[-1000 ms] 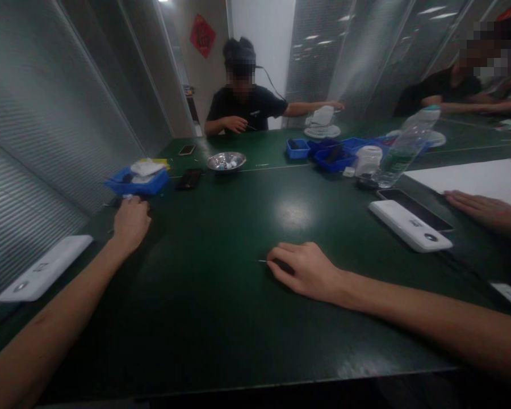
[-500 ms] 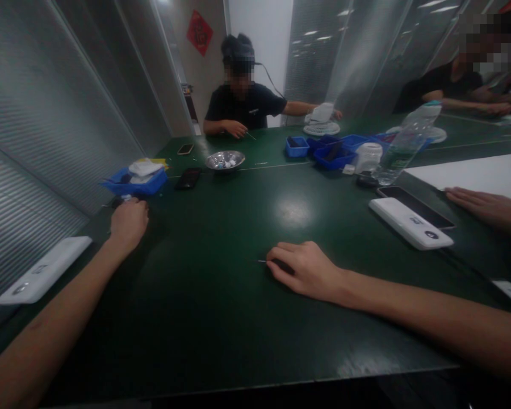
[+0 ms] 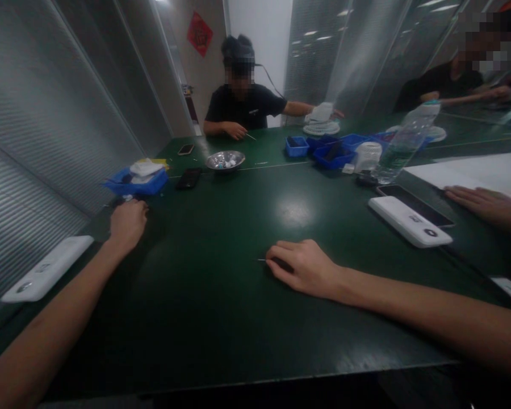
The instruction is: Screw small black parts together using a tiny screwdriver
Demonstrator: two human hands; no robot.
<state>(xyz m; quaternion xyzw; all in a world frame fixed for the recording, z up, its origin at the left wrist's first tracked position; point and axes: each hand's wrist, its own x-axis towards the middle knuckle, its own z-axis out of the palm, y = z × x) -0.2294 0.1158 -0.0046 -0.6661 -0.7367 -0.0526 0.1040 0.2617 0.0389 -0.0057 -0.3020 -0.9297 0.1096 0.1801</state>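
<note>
My right hand (image 3: 304, 266) rests on the green table (image 3: 204, 318), its thumb and fingers pinched together. A thin metal rod (image 3: 261, 260) sticks out from the fingertips to the left; the rest of it is hidden in the hand. At the left, my left hand (image 3: 128, 222) lies with curled fingers pointing away, in front of a blue tray (image 3: 147, 185). Beyond its knuckles a small dark item with a shiny whitish part (image 3: 128, 198) shows, too small to name. What the left fingers hold, if anything, is hidden.
White power banks lie at left (image 3: 46, 270) and right (image 3: 410, 221). A phone (image 3: 189, 178), a metal bowl (image 3: 225, 161), blue bins (image 3: 334, 156) and a plastic bottle (image 3: 404, 145) stand farther back. A co-worker's hand (image 3: 488, 204) rests at right; another person (image 3: 247, 105) sits opposite.
My hands hold nearly the same place and pose. At the far right, a person's hands have shifted, and the white sheet near the co-worker's hand looks slightly different.
</note>
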